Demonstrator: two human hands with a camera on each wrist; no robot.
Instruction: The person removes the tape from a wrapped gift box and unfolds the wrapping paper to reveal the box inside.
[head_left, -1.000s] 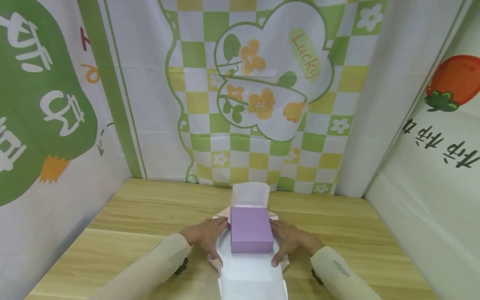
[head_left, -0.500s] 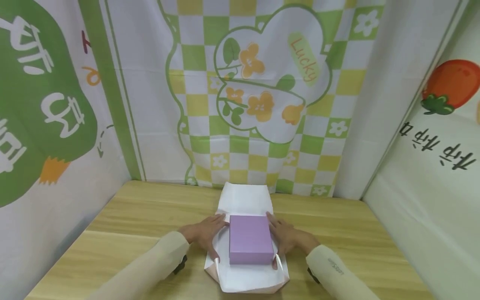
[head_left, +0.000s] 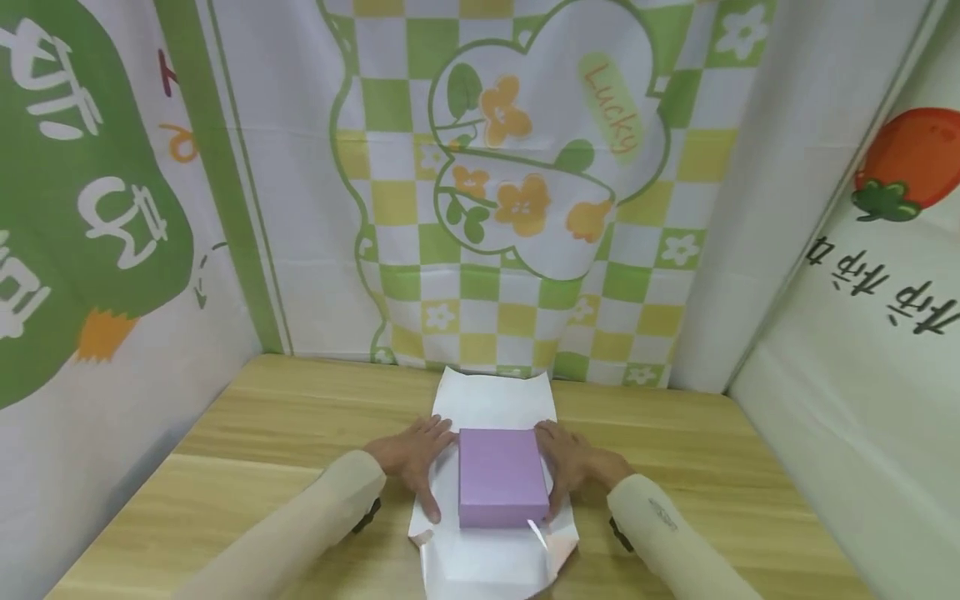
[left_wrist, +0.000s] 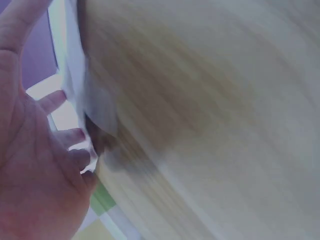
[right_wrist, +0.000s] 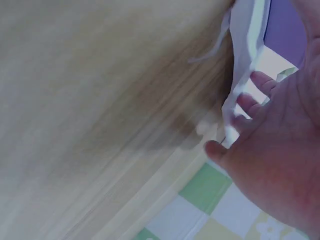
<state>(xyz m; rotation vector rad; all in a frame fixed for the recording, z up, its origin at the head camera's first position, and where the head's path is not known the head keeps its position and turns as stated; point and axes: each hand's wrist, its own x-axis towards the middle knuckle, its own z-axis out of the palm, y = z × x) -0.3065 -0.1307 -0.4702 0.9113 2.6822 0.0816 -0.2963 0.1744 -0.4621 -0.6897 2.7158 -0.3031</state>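
Note:
A purple box [head_left: 501, 477] lies on a sheet of white paper [head_left: 495, 400] whose folded parts show pale pink. To its left, my left hand [head_left: 415, 458] rests on the paper's edge with thumb and fingers spread. On the other side my right hand [head_left: 573, 458] lies close against the box, also spread over the paper's edge. Both wrist views show fingers along the paper's side, the left hand [left_wrist: 35, 165] and the right hand [right_wrist: 275, 150] holding nothing curled in them. Near the front, a paper corner [head_left: 558, 550] is creased and turned up.
The wooden table [head_left: 315, 417] extends on both sides of the paper. A checkered cloth [head_left: 517, 317] hangs right behind its back edge. Printed cloth walls [head_left: 847, 400] close in the left and right sides.
The far end of the paper has widened and flattened out. The near corners have opened partly outward. Both hands have stayed beside the box, with only small shifts.

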